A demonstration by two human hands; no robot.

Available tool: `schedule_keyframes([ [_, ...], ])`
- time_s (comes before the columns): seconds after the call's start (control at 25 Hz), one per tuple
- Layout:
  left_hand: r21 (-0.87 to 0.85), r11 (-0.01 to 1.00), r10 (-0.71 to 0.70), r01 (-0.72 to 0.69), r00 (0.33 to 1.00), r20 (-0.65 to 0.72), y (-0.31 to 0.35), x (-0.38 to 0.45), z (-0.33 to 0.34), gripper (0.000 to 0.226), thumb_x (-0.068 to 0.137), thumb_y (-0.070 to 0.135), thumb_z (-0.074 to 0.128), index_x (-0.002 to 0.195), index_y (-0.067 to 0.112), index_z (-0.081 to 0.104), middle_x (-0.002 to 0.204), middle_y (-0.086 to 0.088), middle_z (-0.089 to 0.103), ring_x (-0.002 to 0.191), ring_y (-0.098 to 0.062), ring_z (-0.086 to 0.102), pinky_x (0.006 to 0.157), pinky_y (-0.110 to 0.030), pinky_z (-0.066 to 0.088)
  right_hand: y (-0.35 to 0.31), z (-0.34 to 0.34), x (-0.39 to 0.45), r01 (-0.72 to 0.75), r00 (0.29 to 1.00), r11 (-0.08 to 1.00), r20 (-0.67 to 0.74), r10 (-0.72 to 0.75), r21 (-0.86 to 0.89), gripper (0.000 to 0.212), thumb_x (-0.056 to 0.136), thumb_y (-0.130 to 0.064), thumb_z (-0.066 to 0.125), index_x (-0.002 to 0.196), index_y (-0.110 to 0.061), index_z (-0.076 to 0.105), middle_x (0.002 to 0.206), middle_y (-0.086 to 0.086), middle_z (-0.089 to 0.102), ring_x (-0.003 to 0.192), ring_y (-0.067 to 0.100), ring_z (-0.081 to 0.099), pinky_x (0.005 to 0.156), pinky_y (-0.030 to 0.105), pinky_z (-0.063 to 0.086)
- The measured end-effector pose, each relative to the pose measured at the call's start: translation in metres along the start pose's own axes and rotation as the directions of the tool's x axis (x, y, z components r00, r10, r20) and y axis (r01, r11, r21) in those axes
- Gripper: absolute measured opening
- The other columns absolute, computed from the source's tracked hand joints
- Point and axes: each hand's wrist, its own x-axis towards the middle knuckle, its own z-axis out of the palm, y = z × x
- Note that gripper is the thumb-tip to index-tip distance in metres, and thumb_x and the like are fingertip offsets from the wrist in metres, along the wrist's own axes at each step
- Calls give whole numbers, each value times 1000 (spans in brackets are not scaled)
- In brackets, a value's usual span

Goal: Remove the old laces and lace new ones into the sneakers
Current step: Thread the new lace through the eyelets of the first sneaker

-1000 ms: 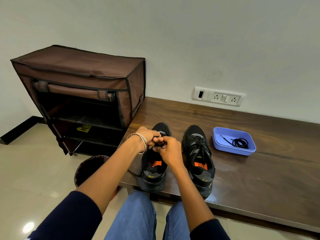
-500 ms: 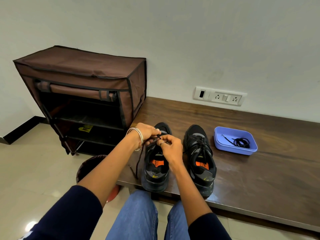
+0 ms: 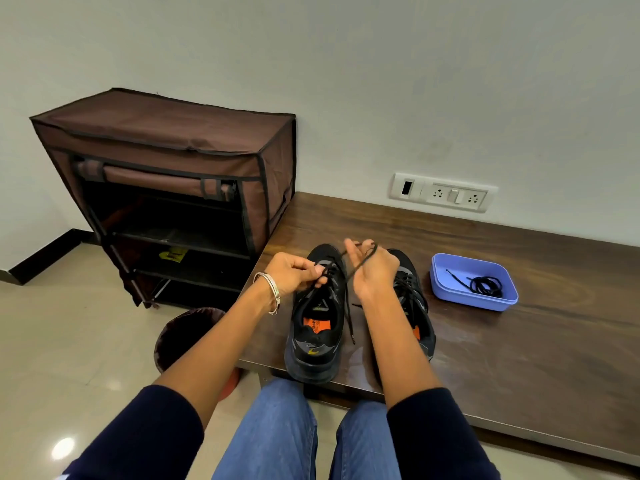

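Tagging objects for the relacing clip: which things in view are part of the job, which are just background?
Job:
- left sneaker
- right sneaker
- black lace being pulled, held by left hand and right hand
- blue tray with coiled lace

Background:
- brown shoe rack
- bin
- wall sockets
- wooden bench

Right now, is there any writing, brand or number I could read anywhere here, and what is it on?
None reads clearly.
Orange insole label in the left sneaker: print too blurred to read.
Yellow mark on that sneaker's heel: a logo shape, no letters legible.
Yellow item on the shoe rack shelf: too small to read.
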Motion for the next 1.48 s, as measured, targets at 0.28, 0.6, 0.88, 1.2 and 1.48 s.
schedule_keyframes([
  [0.28, -132, 991, -17, -13, 975, -223, 3, 2, 15, 6, 87, 1, 65, 88, -5, 65, 66, -12, 63, 45, -10, 58, 52, -19, 54, 26, -38, -7, 364, 882, 247, 246, -403, -898, 56, 85, -4, 67, 135, -12, 43, 109, 7, 60, 101, 26, 61, 86, 37, 50],
  [0.6, 497, 862, 179, -103, 978, -109, 1, 9, 2, 9, 83, 21, 72, 81, 13, 75, 71, -4, 71, 67, -11, 65, 70, -24, 50, 39, -36, -4, 524, 823, -186, 550, -142, -831, 19, 86, -15, 63, 96, -29, 72, 91, -3, 70, 101, 24, 61, 85, 44, 48],
  [0.88, 679, 721, 88, -139, 990, 109, 6, 4, 6, 26, 95, 24, 56, 71, 15, 56, 67, -2, 53, 60, -13, 45, 58, -26, 36, 39, -41, -16, 470, 753, -381, 587, -298, -796, 22, 92, -21, 55, 113, -18, 58, 110, 0, 61, 105, 23, 56, 85, 42, 37],
  [1.2, -16, 997, -77, 76, 994, -74, 10, 0, 14, 13, 91, 5, 60, 79, 5, 65, 60, -8, 59, 37, -6, 48, 42, -19, 39, 28, -45, -19, 702, 702, 46, 680, -212, -711, 20, 86, -22, 68, 105, -24, 68, 101, -6, 66, 98, 12, 55, 86, 36, 43],
  [1.48, 13, 997, -71, 72, 995, -77, 5, -1, 13, 11, 87, 23, 69, 81, 14, 69, 66, 2, 69, 62, -8, 58, 61, -24, 44, -26, -45, -14, -106, 975, 969, -216, 56, -225, 26, 98, -30, 56, 85, -7, 57, 63, 11, 54, 40, 16, 49, 36, 22, 41],
])
